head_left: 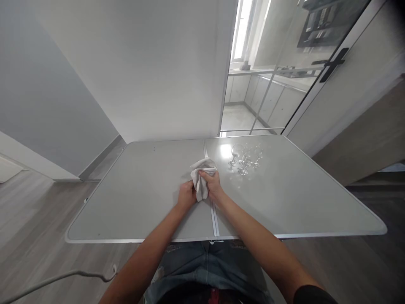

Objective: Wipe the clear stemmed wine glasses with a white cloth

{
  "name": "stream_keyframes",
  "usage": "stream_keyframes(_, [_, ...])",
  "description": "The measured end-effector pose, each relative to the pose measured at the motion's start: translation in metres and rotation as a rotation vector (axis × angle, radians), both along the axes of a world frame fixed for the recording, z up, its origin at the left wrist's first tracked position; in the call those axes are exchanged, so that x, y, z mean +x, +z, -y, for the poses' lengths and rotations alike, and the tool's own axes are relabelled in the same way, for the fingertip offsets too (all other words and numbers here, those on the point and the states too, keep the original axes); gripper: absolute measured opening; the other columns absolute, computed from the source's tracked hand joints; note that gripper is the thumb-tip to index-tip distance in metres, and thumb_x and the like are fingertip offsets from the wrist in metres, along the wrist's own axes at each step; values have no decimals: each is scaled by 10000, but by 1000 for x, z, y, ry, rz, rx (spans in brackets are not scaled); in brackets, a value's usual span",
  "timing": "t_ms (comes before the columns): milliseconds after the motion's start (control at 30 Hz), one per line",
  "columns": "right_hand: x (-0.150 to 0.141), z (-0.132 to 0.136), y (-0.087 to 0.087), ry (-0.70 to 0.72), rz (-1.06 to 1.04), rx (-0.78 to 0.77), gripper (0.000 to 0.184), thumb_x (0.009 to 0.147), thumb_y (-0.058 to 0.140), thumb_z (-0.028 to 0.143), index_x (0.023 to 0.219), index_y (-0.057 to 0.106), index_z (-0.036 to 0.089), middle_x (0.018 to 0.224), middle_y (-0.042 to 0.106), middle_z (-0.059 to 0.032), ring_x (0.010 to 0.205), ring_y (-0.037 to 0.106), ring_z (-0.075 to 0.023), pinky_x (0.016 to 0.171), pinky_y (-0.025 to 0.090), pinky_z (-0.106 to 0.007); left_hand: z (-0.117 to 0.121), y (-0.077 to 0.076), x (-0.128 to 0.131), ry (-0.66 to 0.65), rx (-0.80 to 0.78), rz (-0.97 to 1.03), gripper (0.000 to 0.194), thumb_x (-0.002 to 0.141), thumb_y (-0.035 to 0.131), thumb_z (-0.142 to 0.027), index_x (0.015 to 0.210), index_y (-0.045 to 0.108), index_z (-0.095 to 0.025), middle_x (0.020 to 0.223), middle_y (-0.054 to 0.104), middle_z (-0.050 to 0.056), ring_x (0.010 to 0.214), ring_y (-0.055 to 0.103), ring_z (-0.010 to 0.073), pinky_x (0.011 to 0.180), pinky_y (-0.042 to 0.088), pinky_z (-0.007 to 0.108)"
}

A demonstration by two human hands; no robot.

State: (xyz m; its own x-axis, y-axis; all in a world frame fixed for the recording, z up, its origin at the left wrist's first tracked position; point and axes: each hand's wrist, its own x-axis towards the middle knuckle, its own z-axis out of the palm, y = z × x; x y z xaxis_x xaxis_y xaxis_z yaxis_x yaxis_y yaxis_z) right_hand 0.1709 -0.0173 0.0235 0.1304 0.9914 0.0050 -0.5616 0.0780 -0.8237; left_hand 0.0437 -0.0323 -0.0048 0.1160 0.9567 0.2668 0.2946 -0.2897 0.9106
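Note:
A crumpled white cloth (200, 185) is bunched up between my hands over the middle of the folding table. My right hand (214, 185) grips it from the right, thumb pressed on top. On the other side my left hand (187, 194) is closed against the cloth's left edge; its fingertips are hidden, and so is whatever they hold. Whether something is wrapped inside the folds I cannot tell. Several clear stemmed glasses (243, 169) stand close together on the table to the right of my hands.
The pale grey folding table (133, 202) has a metal rim and a centre seam. A white wall (158, 84) and a glazed door with a black handle (334, 64) rise behind it. A grey hose or cable (76, 273) lies at lower left on the floor.

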Motion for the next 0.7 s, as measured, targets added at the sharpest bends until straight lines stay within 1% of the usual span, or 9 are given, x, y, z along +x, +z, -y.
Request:
stream_keyframes(67, [2,-2,-2,-61,6,-8,379,604,855,336,884,641,197,775,687,1,656,625,-145,623,534,-268,3,1,4,41,107,-114,219,641,688,-267,561,503,-182,585,518,14,573,402,117,552,314,251])
stream_keyframes(133, [7,-5,-4,-30,6,-30,352,607,849,323,851,627,198,733,669,12,621,609,-138,601,527,-264,5,2,6,0,81,-102,222,641,683,-273,560,499,-179,581,506,8,567,400,113,555,306,251])
stream_keyframes(233, [19,-8,-8,194,-46,-47,335,620,818,346,840,613,200,711,656,8,593,593,-141,567,516,-265,5,9,3,-150,-177,98,309,676,673,-349,532,463,-174,512,408,-25,503,343,86,514,277,235])
stream_keyframes(333, [30,-8,-13,473,-109,21,417,599,791,442,892,616,204,746,670,-21,642,625,-175,570,529,-289,2,19,-6,-418,-536,340,396,687,697,-434,536,434,-179,485,330,-54,444,264,55,470,246,220])
stream_keyframes(400, [31,-7,-15,527,-107,85,478,556,809,470,908,615,210,755,675,-30,678,643,-194,574,537,-298,0,21,-9,-543,-640,409,444,684,725,-482,549,429,-180,505,338,-56,436,249,44,461,246,217])
stream_keyframes(433, [30,-6,-16,508,-93,94,488,549,822,465,912,615,213,756,677,-29,683,645,-196,575,540,-298,0,21,-10,-544,-624,414,462,697,721,-509,553,432,-179,517,350,-51,440,252,43,462,251,218])
stream_keyframes(467, [27,-6,-15,465,-74,84,481,555,835,449,915,619,213,758,679,-27,679,644,-192,578,541,-295,0,19,-9,-490,-558,398,472,716,706,-529,552,436,-177,522,359,-45,446,257,46,464,256,219])
stream_keyframes(600, [5,-3,-10,128,51,-3,404,601,871,376,880,641,196,784,689,-21,677,633,-162,621,549,-278,1,6,-2,-60,-76,117,446,685,741,-446,499,441,-174,514,392,-20,510,333,83,494,291,238])
stream_keyframes(700, [-7,1,-6,-8,137,25,408,623,873,392,906,657,193,847,708,-30,732,643,-165,678,558,-286,1,-5,-1,64,55,14,372,656,761,-338,504,461,-178,520,443,-12,533,377,97,506,326,243])
